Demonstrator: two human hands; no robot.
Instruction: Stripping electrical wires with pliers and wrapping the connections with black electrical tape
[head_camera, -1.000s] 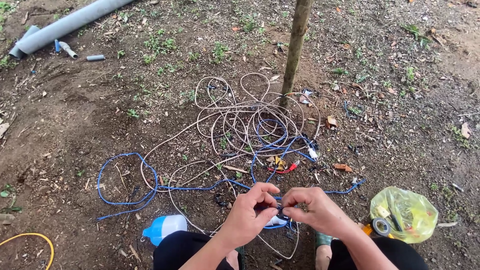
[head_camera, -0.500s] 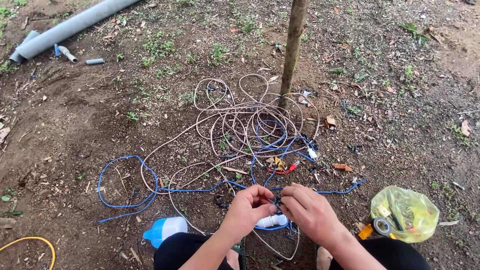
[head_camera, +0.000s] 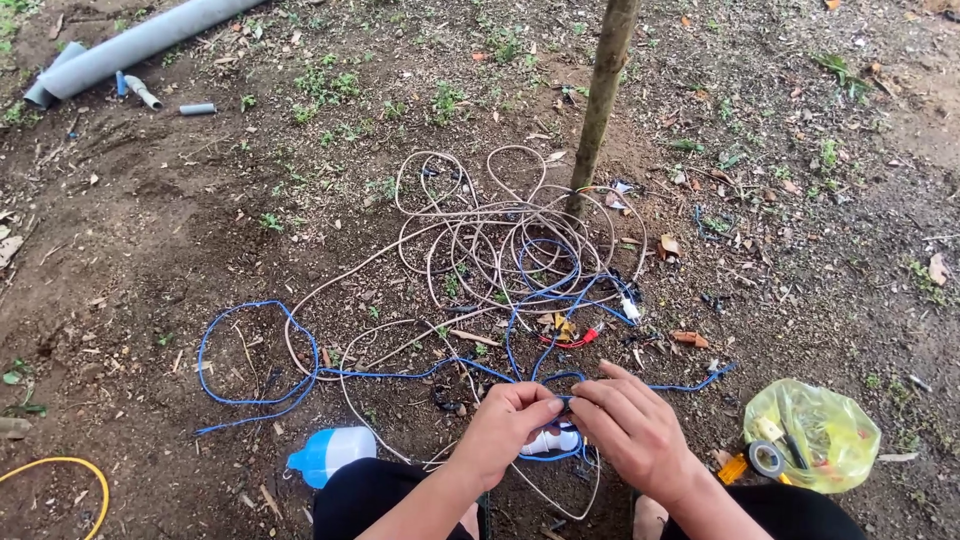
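My left hand (head_camera: 508, 428) and my right hand (head_camera: 632, 428) meet low in the middle of the view, fingertips pinched together on a blue wire (head_camera: 250, 400) just above a small white fitting (head_camera: 556, 441). The blue wire loops away to the left over bare soil and runs up into a tangle of beige cable (head_camera: 480, 235) coiled at the foot of a thin tree trunk (head_camera: 603, 95). Small red and yellow connectors (head_camera: 572, 332) lie in the tangle just beyond my hands.
A yellow plastic bag (head_camera: 812, 432) holding a tape roll and tools sits at my right. A blue-and-white bottle (head_camera: 331, 453) lies by my left knee. A grey pipe (head_camera: 140, 42) with offcuts is at the far left, a yellow hose (head_camera: 60, 468) at bottom left.
My hands have stayed pinched on the blue wire, shifting only slightly as the view tilts a little.
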